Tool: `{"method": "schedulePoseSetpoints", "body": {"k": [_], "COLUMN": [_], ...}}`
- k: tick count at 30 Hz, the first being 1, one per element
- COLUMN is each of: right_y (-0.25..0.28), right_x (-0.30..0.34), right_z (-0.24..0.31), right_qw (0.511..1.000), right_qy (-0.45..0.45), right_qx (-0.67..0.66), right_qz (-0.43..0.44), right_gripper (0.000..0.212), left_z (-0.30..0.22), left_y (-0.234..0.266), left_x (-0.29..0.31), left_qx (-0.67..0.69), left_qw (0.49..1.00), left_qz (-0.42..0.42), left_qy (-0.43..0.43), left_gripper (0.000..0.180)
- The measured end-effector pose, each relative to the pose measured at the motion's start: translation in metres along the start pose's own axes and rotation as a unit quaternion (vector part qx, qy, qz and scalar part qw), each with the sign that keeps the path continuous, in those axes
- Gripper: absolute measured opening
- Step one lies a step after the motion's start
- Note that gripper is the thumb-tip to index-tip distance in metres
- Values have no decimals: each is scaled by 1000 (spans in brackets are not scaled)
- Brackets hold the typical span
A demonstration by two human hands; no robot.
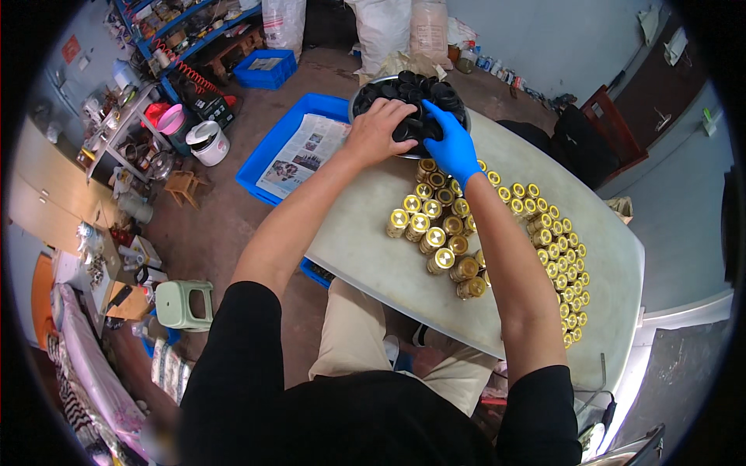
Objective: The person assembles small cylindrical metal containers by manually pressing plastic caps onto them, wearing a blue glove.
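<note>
A round metal bowl (467, 122) at the table's far end is heaped with black round pieces (443, 95) that look like caps. My bare left hand (381, 130) reaches over its near left side, fingers and thumb curled round some of the black pieces. In a blue glove, my right hand (453, 145) comes in from the right, thumb and forefinger closed about black pieces too; its other fingers are partly hidden. Just below the bowl stand several gold-coloured metal cylinders (440, 260), upright in a loose group. A second, larger group of gold cylinders (573, 283) spreads along the right.
The pale table (365, 233) has a bent metal rod (602, 373) near its right corner. A blue crate (256, 167) lined with newspaper stands left of it. Beyond are another blue crate (266, 70), white sacks (381, 35), a green stool (184, 304) and a wooden chair (614, 124).
</note>
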State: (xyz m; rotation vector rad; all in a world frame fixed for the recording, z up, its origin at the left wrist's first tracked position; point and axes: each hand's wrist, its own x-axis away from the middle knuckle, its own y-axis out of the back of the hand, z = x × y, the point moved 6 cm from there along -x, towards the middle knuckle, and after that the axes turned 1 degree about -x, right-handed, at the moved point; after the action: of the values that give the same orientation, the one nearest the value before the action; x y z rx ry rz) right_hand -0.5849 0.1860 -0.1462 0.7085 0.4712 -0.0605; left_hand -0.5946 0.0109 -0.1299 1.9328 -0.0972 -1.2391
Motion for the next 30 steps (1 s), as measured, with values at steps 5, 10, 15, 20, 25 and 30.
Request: {"method": "schedulePoseSetpoints", "body": {"k": [5,10,15,20,25,30], "right_y": [-3,-6,-9,-7,0,43], "right_x": [-3,2,11,16,24,55], "right_z": [-10,-24,-17,-17,-16,-15], "right_qw": [997,961,896,849,842,853], "right_qy": [-10,-72,-126,-147,-158,-163], "right_qx": [-74,-265,-424,-504,-511,-489], "right_qz": [-14,-14,-42,-58,-67,-77], "right_gripper": [72,68,64,62,59,59], "left_z": [-5,-16,-27,-32,-48,-97], "left_y": [-5,-5,-13,-21,-17,-14], "left_x": [-10,-18,-24,-26,-30,-36], "left_qx": [8,18,8,-10,-25,14], "left_qw": [1000,1000,1000,1000,1000,1000], "left_qz": [17,-1,12,18,-2,-8], "left_qy": [13,6,16,12,-3,-8], "left_gripper": [52,46,47,48,51,52]}}
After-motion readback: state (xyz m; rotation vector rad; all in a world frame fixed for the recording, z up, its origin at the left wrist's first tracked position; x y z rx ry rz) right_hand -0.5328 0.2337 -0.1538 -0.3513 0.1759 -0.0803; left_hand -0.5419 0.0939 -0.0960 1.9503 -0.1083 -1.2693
